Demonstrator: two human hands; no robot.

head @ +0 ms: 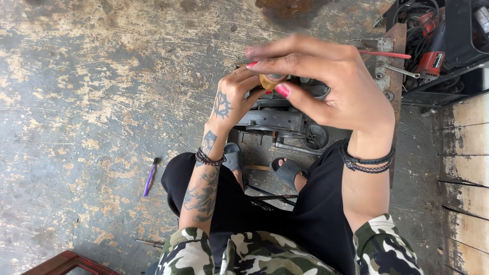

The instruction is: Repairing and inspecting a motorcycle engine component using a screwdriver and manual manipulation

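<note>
Both hands, right hand and tattooed left hand, pinch a small round tan cap-like piece, seemingly light and rigid, best gripped at its rim

Small round tan part, between fingertips

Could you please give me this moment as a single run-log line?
left hand: pinching small tan round part | right hand: fingertips on same part | below: dark metal machine on floor | purple tool lying apart
</note>
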